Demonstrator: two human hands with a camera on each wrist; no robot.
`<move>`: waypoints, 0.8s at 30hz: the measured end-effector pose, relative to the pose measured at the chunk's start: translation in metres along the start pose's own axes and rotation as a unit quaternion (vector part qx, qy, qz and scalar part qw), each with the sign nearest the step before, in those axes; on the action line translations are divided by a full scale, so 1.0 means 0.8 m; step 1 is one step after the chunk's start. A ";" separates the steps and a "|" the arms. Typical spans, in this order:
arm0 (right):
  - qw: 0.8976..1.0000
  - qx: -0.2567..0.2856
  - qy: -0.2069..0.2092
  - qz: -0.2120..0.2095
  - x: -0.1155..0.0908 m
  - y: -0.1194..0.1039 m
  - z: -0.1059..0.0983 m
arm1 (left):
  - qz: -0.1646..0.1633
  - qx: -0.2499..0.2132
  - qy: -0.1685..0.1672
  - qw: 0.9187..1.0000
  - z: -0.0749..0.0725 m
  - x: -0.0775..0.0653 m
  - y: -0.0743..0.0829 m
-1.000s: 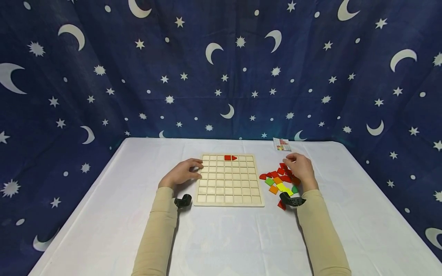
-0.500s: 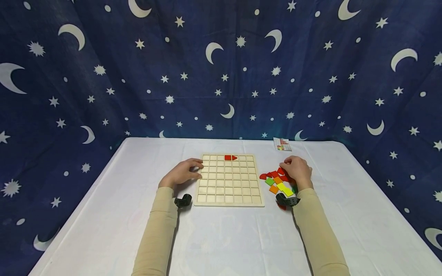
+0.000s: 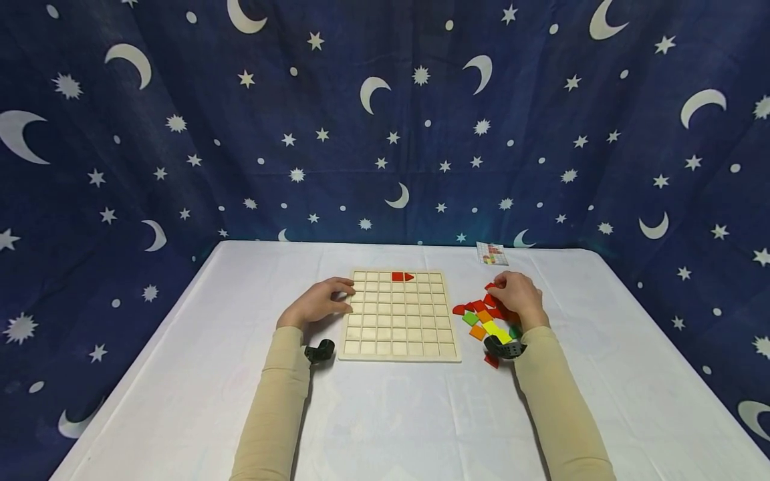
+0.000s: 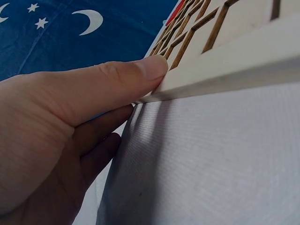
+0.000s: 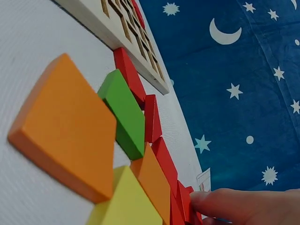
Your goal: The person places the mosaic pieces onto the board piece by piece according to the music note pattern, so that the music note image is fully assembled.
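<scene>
Pale, gridded board [image 3: 400, 321] touched at nine o'clock by the left hand [image 3: 319, 302], fingers parted from thumb; at three, red tiles [image 5: 164, 161] touched by the right hand [image 3: 519, 295], pinch indeterminable.

1. A pale wooden grid board [image 3: 400, 321] lies flat.
2. A red square [image 3: 398, 276] and a red pointed piece [image 3: 409, 276] sit side by side in its far row.
3. Loose red, orange, green and yellow pieces [image 3: 484, 316] cluster to its right.

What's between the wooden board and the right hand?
Head view: an uneven row of red pieces, with a green piece, orange pieces and yellow pieces on its near side.
</scene>
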State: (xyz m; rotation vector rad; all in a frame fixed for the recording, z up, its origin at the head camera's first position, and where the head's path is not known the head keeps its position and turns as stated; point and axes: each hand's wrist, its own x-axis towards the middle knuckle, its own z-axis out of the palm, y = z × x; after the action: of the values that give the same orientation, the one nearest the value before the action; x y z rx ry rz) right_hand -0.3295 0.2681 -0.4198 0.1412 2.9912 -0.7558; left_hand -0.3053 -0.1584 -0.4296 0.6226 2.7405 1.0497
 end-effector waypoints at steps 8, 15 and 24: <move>1.000 -0.008 0.009 -0.008 0.001 -0.002 0.004 | 0.000 -0.001 0.003 1.000 0.001 -0.001 -0.001; 0.999 0.003 0.028 -0.042 0.004 -0.027 0.011 | 0.011 0.004 0.001 1.000 -0.001 -0.001 -0.003; 0.987 0.014 -0.006 -0.161 0.006 -0.085 0.027 | 0.007 -0.001 -0.001 1.000 -0.001 -0.001 -0.002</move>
State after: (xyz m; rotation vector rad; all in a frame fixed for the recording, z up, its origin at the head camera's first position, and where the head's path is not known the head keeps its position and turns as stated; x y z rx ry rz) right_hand -0.3403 0.1988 -0.4071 -0.3543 3.0295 -0.8197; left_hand -0.3051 -0.1602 -0.4303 0.6423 2.7365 1.0547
